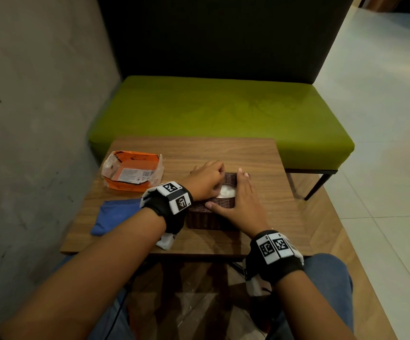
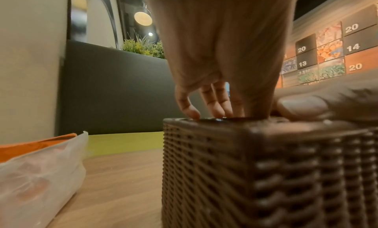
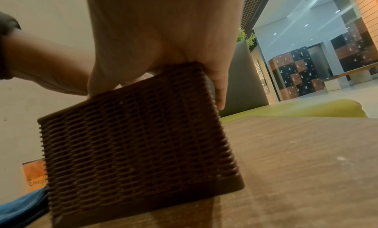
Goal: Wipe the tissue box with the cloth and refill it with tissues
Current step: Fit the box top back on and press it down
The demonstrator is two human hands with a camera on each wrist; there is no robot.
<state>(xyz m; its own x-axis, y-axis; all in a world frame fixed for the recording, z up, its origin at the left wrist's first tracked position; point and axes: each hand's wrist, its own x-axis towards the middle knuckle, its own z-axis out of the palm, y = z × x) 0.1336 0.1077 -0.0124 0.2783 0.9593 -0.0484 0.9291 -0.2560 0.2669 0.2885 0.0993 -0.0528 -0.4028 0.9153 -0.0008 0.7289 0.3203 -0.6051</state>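
Observation:
A brown woven tissue box stands on the wooden table, seen up close in both wrist views. White tissues show in its open top. My left hand reaches over the box from the left, and its fingers point down into the opening onto the tissues. My right hand grips the box from the right, thumb on the near rim and fingers down the far right side. The blue cloth lies flat on the table, left of the box.
An opened orange and clear tissue wrapper lies at the table's back left, close to the box. A grey wall runs along the left. A green bench with a dark backrest stands behind the table. Tiled floor lies to the right.

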